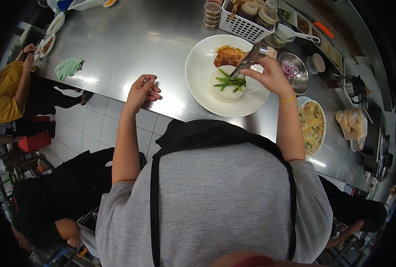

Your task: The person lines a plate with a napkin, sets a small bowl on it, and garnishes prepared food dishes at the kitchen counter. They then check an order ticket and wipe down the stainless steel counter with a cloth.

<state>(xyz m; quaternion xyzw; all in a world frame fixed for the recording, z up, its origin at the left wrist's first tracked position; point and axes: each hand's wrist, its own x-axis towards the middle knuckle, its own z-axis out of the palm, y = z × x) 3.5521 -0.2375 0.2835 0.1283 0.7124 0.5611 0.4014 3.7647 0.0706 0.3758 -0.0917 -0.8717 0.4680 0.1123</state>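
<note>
My right hand (270,75) grips metal tongs (252,58), whose tips point down at chopped green vegetable pieces (229,83). These greens lie on a round mound of white rice (224,95) on a large white plate (197,95). Sliced browned meat (228,56) rests beside the rice, toward the plate's far side. Whether the tong tips pinch any greens, I cannot make out. My left hand (143,92) hovers near the counter's front edge, left of the plate. Its fingers are loosely curled and apart, holding nothing.
A white basket (244,27) of bottles stands behind the plate, beside stacked sauce cups (212,14). To the right are a metal bowl (294,71) of sliced purple onion and an oval dish (313,127) of food. A green cloth (69,68) lies left. Other people stand nearby.
</note>
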